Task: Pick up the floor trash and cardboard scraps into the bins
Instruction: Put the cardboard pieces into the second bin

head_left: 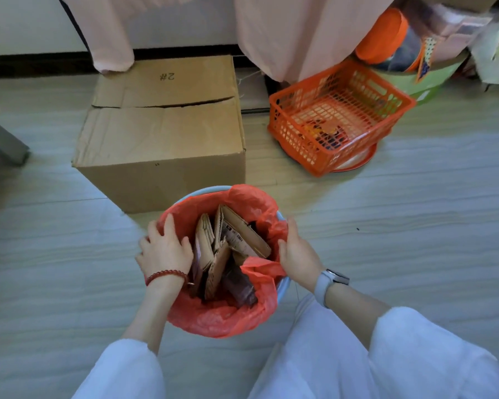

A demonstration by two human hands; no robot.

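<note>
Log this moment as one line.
left hand grips bin rim | right hand grips rim | cardboard scraps inside

My left hand [164, 249] sits palm down with its fingers curled over a rim, a red bead bracelet [166, 275] round the wrist and the bare forearm running back to a white sleeve [121, 370]. My right hand [296, 251] mirrors it on the opposite side, thumb inward and fingers wrapped over the edge, a pale watch [329, 283] on the wrist. Both arms reach forward and slightly inward.
</note>
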